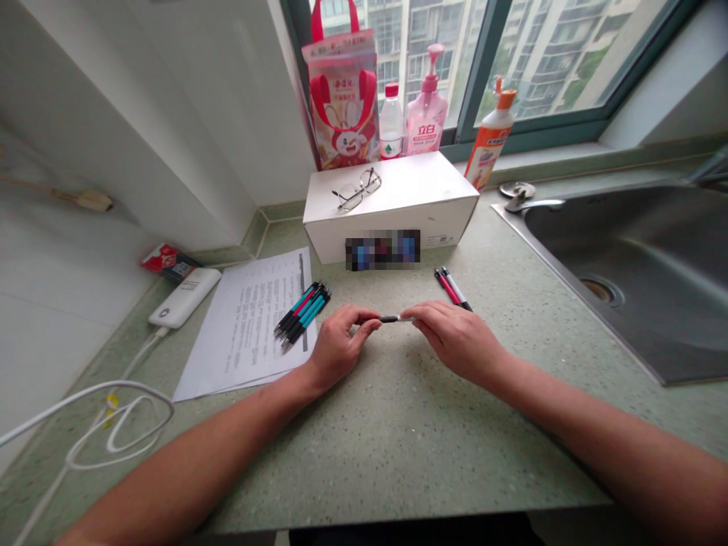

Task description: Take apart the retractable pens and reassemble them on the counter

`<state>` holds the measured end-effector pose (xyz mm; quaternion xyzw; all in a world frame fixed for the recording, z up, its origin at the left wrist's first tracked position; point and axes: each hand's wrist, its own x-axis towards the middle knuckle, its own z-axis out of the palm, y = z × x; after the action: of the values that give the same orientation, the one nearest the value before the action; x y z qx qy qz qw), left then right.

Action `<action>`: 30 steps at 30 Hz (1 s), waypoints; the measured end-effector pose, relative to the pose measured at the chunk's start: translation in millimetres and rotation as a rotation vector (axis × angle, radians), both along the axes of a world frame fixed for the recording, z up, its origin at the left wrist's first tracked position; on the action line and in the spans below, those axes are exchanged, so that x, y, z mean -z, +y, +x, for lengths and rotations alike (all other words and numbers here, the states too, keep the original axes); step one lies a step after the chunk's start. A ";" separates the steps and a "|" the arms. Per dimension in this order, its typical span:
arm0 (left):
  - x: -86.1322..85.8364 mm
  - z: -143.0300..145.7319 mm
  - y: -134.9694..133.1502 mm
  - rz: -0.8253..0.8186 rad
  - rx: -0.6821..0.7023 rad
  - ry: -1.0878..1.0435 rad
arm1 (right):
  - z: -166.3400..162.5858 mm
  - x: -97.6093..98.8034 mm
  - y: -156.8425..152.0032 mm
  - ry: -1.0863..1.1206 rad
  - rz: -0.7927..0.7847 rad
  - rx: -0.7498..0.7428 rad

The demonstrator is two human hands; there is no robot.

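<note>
Between my two hands a pen [390, 319] lies level just above the counter, its dark section showing in the gap. My left hand [343, 338] pinches one end with thumb and fingertips. At the other end my right hand [455, 334] is closed on the pale part, its fingers pressed together. Left of my left hand, a bunch of teal, red and black pens [302, 312] rests on printed sheets [242, 326]. Just beyond my right hand lie a red pen [447, 286] and a white pen [456, 287], partly hidden by it.
A white box [392, 208] with eyeglasses [358, 189] on top stands behind my hands. At the right is a steel sink [637, 288]. A white power bank [185, 297] and its cable [119, 383] lie left. Bottles and a red bag [344, 106] stand by the window.
</note>
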<state>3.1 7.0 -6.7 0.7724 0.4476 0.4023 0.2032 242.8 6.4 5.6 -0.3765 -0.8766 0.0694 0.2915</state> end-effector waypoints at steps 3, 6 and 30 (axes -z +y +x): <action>-0.2 0.3 -0.3 0.077 0.051 -0.034 | -1.0 -0.8 -1.2 0.049 -0.074 -0.009; 0.4 1.1 -0.2 0.087 0.072 -0.055 | -2.3 -0.2 -2.2 0.090 -0.148 -0.012; -1.6 1.3 -2.0 -0.045 0.001 -0.087 | -2.6 1.2 -2.5 0.126 -0.191 0.022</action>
<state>4.4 5.0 -5.2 0.7496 0.4469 0.4251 0.2401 240.2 3.9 4.4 -0.4072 -0.8417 0.1731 0.3096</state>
